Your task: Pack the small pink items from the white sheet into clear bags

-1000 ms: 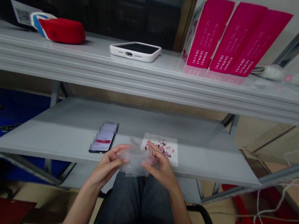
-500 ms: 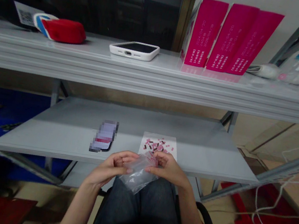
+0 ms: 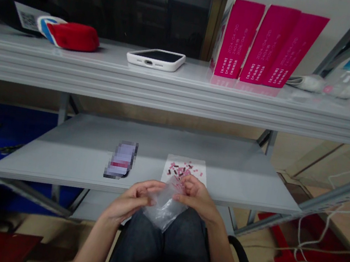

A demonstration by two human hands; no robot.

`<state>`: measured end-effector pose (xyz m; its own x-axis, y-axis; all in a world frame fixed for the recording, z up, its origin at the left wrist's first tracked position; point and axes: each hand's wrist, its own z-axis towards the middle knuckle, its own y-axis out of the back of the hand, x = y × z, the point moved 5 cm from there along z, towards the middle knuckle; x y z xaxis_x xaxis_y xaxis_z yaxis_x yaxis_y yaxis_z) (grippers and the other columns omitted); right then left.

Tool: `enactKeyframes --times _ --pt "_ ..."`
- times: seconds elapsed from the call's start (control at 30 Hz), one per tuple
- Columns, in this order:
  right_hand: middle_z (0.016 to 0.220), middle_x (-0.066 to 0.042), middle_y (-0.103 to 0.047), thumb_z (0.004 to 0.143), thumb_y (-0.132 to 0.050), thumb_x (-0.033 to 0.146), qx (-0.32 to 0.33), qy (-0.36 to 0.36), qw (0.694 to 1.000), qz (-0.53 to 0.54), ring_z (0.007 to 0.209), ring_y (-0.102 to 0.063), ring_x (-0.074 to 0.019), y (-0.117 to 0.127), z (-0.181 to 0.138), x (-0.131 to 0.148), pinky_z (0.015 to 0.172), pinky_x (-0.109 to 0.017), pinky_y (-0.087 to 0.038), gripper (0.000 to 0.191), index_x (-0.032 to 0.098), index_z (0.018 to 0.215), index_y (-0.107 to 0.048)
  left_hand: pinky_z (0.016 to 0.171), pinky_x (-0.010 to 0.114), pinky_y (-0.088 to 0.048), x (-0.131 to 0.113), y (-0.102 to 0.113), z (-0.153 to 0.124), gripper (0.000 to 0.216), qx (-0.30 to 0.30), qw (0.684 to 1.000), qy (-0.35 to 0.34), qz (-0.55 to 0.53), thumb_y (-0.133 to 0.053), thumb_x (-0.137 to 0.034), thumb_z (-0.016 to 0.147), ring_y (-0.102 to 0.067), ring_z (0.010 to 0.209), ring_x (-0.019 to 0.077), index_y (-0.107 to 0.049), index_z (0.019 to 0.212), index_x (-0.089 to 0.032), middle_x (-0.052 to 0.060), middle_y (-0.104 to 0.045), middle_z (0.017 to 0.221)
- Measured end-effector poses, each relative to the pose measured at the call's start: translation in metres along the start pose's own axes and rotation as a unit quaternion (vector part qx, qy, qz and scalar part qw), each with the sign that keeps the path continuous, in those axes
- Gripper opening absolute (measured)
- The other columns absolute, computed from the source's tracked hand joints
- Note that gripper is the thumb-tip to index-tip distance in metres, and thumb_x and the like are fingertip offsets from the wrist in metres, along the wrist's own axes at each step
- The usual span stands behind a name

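Note:
A clear plastic zip bag (image 3: 165, 210) with a pinkish-red strip along its top hangs over my lap. My left hand (image 3: 139, 197) pinches its left side between thumb and fingers. At its upper right edge, my right hand (image 3: 195, 195) grips the bag near the strip. Just beyond my hands, a white sheet (image 3: 199, 181) lies on the lower shelf. Small pink pieces (image 3: 183, 171) and several dark capsule-like pieces (image 3: 175, 172) are scattered on it. My fingers and the bag cover the sheet's near edge.
On the lower shelf (image 3: 73, 149), left of the sheet, lies a phone (image 3: 122, 160) with a blurred screen. The upper shelf holds a red pouch (image 3: 76, 37), a white-cased phone (image 3: 156, 59), magenta boxes (image 3: 240, 41) and a spray bottle (image 3: 349, 73). White cables (image 3: 302, 244) hang at right.
The bag has shifted slightly to the right and turned a little more upright. Both hands keep their hold on it, the left having moved slightly with it.

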<state>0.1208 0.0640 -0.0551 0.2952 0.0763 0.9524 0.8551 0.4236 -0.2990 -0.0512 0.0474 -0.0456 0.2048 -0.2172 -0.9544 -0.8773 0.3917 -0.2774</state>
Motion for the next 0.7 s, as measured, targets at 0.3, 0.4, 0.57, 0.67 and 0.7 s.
enactKeyframes --times 0.3,0.4,0.57,0.67,0.7 --pt "0.09 0.0 -0.061 0.06 -0.078 0.028 -0.036 0.047 0.986 -0.158 0.082 -0.058 -0.0165 -0.006 -0.005 0.007 0.071 -0.028 -0.046 0.041 0.023 0.094 -0.055 0.061 0.021 -0.041 0.008 -0.014 0.017 0.016 -0.01 0.992 -0.032 0.12 -0.065 -0.03 0.076 -0.054 0.068 0.0129 -0.064 0.083 -0.016 0.002 -0.062 0.074" --pt "0.106 -0.003 -0.06 0.064 -0.076 0.033 -0.079 0.063 0.989 -0.105 0.082 -0.06 -0.0164 -0.006 -0.005 0.008 0.074 -0.03 -0.047 0.049 0.026 0.106 -0.053 0.059 0.02 -0.039 0.012 -0.02 0.021 0.02 -0.074 0.989 -0.054 0.114 -0.061 -0.036 0.079 -0.052 0.065 0.0116 -0.062 0.081 -0.016 0.0 -0.06 0.072" --pt "0.108 -0.007 -0.063 0.085 -0.04 0.057 -0.258 0.101 0.961 0.024 0.085 -0.062 -0.0187 0.014 -0.006 -0.005 0.081 -0.035 -0.047 0.043 0.024 0.106 -0.056 0.069 0.023 -0.043 0.021 -0.032 0.021 0.026 -0.123 0.988 -0.056 0.073 -0.058 -0.041 0.08 -0.056 0.075 0.0158 -0.061 0.089 -0.016 0.003 -0.063 0.082" --pt "0.101 -0.006 -0.065 0.086 -0.032 0.061 -0.318 0.103 0.942 0.024 0.085 -0.062 -0.0197 0.017 -0.005 -0.013 0.077 -0.034 -0.048 0.048 0.023 0.099 -0.059 0.075 0.024 -0.043 0.024 -0.041 0.021 0.027 -0.125 0.988 -0.055 0.071 -0.057 -0.041 0.081 -0.056 0.082 0.0178 -0.061 0.092 -0.017 0.004 -0.064 0.088" --pt "0.1 -0.006 -0.065 0.086 -0.033 0.061 -0.33 0.106 0.938 0.009 0.086 -0.062 -0.0198 0.016 -0.005 -0.012 0.077 -0.034 -0.048 0.048 0.023 0.097 -0.06 0.078 0.025 -0.043 0.025 -0.044 0.021 0.026 -0.128 0.987 -0.059 0.071 -0.057 -0.04 0.081 -0.057 0.085 0.0184 -0.061 0.094 -0.017 0.004 -0.065 0.091"
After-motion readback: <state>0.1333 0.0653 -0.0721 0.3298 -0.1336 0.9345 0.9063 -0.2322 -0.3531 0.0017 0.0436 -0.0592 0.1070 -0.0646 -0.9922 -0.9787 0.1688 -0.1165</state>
